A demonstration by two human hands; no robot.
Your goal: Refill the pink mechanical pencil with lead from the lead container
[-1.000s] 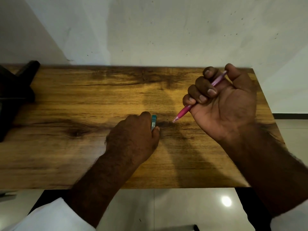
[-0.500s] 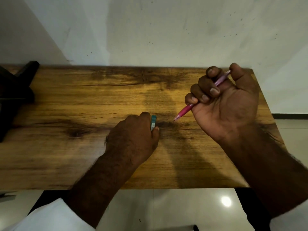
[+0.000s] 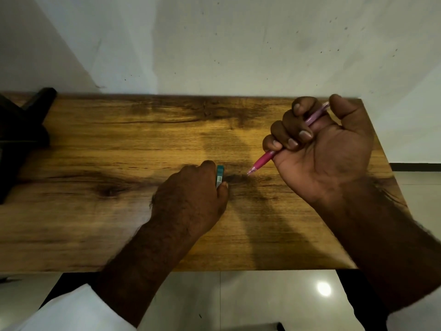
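Your wooden table [image 3: 95, 223] fills most of the view, its far edge against a pale, speckled wall [image 3: 238, 44]; a dark object [image 3: 21, 134] sits at the far left end, too shadowed to identify. The top looks hard, flat and smooth, so anything thin dropped on it would probably roll or skid, and a loose lead would be hard to spot on the dark grain. Glossy floor tiles [image 3: 262, 302] show below the near edge.

Your right hand [image 3: 329, 149] is raised over the right side of the table, fingers curled tight around the pink mechanical pencil [image 3: 265, 160], tip angled down toward the centre and the cap end poking out near your thumb. It looks light and rigid; hold it by the barrel and leave the cap end free.

Your left hand [image 3: 191, 199] rests low on the wood near the middle, pinching the lead container [image 3: 220, 176], a small teal case standing on edge between thumb and fingers. It seems light, stiff plastic; steady it by the flat sides. The leads inside are likely brittle, so tip them out gently.
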